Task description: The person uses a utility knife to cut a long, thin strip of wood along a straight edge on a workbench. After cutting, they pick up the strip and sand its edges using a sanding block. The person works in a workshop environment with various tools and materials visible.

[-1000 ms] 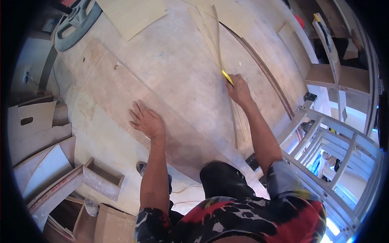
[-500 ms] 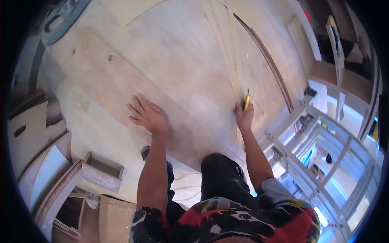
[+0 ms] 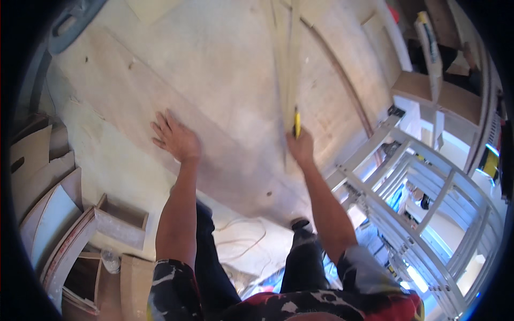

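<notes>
A long brown wooden board (image 3: 214,155) lies across a wide pale sheet (image 3: 225,64) in front of me. My left hand (image 3: 179,142) rests flat on the board, fingers spread, holding nothing. My right hand (image 3: 301,145) is closed round a slim yellow utility knife (image 3: 297,122), whose dark tip points away from me. Thin pale wood strips (image 3: 289,69) run from the far edge to beside the right hand. Whether its fingers also hold a strip end, I cannot tell.
A narrow brown strip (image 3: 342,72) curves along the right. An aluminium ladder (image 3: 391,176) lies at the right beside shelving (image 3: 450,101). At the left stand leaning panels (image 3: 51,208), an open wooden box (image 3: 123,216) and a clear jar (image 3: 111,261). A cord (image 3: 257,235) trails near my legs.
Both hands have shifted left in the view, the right one with the knife. The whole scene has slid left, and my legs have moved apart, showing more of the board's near end.
</notes>
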Tool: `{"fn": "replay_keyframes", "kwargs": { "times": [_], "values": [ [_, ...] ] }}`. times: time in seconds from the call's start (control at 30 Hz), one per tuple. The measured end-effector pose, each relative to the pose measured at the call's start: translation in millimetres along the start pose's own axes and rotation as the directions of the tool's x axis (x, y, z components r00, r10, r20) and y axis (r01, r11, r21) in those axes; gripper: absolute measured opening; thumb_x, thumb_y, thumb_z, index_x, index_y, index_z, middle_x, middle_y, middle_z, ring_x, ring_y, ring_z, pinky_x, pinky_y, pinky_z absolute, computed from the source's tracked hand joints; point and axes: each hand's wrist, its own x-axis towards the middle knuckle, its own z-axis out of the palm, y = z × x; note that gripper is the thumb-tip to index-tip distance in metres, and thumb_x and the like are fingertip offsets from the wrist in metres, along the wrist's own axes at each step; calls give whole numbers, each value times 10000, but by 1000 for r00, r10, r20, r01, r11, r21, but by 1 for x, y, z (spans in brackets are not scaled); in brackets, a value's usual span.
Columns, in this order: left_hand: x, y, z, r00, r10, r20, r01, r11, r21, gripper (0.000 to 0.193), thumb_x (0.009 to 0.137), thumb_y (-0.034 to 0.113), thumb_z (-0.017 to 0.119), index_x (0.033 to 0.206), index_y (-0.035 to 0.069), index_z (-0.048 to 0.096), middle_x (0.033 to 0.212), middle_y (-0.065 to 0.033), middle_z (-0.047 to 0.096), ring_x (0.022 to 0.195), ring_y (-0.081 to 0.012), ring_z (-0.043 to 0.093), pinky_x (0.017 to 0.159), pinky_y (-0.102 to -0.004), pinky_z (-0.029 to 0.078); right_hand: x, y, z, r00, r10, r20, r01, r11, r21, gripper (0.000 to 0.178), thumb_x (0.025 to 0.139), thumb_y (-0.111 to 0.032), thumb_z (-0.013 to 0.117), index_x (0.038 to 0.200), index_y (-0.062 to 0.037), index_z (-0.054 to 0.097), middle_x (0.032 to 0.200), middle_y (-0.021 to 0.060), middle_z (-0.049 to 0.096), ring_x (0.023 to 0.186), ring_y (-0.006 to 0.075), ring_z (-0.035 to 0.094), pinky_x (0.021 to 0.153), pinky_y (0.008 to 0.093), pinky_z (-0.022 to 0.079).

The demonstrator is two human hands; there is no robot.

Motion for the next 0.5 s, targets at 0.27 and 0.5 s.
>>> {"fn": "replay_keyframes", "kwargs": {
  "times": [0.27,0.5],
  "values": [
    [-12,-100,-6,952,-258,162,297,667,-683,502,857,-62,465,1354,-8,516,1473,-201,438,1390,-376,368,1165,-445,277,-229,-94,-159,996,-65,-66,83,942,324,318,880,-183,695,1097,24,590,899,230,650,822,360,645,727,416,509],
    [-147,-111,-212,232,223,947,896,329,-297,708,937,691,429,1346,115,467,1173,-107,675,720,-189,657,456,-286,455,-351,-162,-222,993,38,115,-94,841,533,236,856,-164,720,900,28,591,671,39,583,600,115,536,546,309,445]
  ]
}}
